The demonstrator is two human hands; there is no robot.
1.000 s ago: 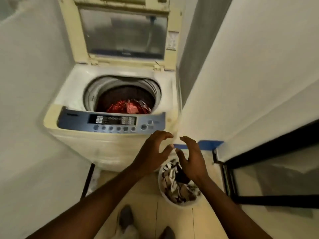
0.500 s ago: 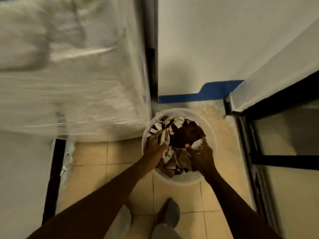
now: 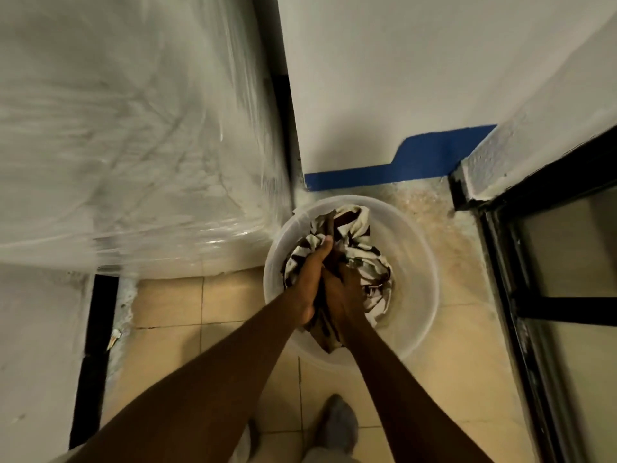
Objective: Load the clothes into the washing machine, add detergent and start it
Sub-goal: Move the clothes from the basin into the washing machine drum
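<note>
A translucent white plastic basin [image 3: 419, 262] stands on the tiled floor, right of the washing machine. Inside it lies a bundle of cream and dark brown patterned clothes [image 3: 359, 242]. My left hand [image 3: 309, 279] and my right hand [image 3: 344, 292] are pressed close together in the basin, both closed around the bundle, gathering it. Only the white, plastic-wrapped front of the washing machine [image 3: 133, 135] shows at the upper left; its drum and control panel are out of view. No detergent is visible.
A white wall with a blue painted base strip [image 3: 400, 165] rises behind the basin. A black-framed door [image 3: 521, 295] stands at the right. Beige floor tiles [image 3: 167, 302] lie below, with my feet [image 3: 337, 426] at the bottom edge.
The view dropped from the machine's open top down to the basin. My hands went down into it and closed together around the clothes, bunching them up.
</note>
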